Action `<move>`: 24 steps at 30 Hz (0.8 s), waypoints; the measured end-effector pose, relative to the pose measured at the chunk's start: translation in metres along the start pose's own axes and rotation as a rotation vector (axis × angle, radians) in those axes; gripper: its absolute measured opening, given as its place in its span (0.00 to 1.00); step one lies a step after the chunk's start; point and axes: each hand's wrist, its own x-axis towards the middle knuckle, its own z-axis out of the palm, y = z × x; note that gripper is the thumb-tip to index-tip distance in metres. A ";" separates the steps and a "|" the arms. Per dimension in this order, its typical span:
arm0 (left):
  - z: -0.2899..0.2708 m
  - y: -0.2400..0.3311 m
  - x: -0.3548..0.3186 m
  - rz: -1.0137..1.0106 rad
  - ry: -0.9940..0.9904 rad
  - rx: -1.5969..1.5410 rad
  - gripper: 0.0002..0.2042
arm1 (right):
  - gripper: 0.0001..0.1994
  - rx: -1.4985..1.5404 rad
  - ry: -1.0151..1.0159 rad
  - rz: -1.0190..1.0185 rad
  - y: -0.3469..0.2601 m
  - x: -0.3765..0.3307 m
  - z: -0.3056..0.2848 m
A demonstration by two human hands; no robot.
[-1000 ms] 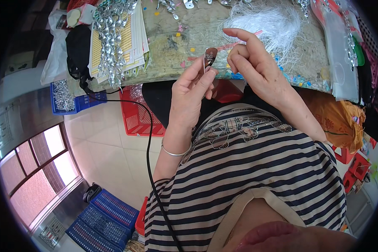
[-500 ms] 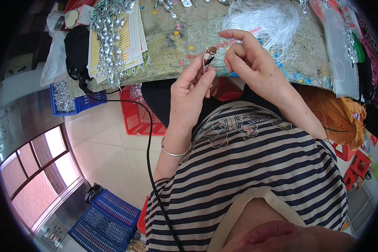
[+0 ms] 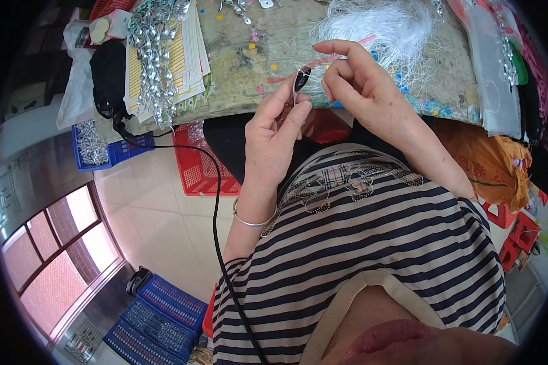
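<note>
While a small dark clip (image 3: 301,78) is pinched upright in the left hand (image 3: 278,131) over the counter (image 3: 243,61) edge, a white thread (image 3: 323,61) is gripped in the right hand (image 3: 362,91); threading seems begun, not finished.

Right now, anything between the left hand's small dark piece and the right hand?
Head view: only a narrow gap over the worn tabletop separates the dark piece in the left hand from the right hand; any thread there is too fine to tell.

Single head-worn fisheye view, looking steeply down from above the chest, close over both hands, facing the desk (image 3: 243,67) edge ahead; floor tiles (image 3: 158,213) visible far below at left.
</note>
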 end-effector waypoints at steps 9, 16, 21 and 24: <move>0.000 -0.006 -0.002 0.007 -0.021 -0.024 0.21 | 0.18 -0.049 -0.007 -0.010 -0.001 0.001 0.001; 0.000 -0.007 -0.004 0.015 -0.075 0.046 0.22 | 0.17 -0.059 -0.033 -0.026 -0.001 0.001 0.002; 0.000 -0.010 -0.004 0.142 -0.109 0.176 0.23 | 0.17 -0.055 -0.036 -0.006 -0.003 0.000 0.002; 0.000 -0.009 -0.002 0.246 -0.094 0.270 0.24 | 0.18 -0.032 -0.052 0.032 -0.009 -0.002 0.000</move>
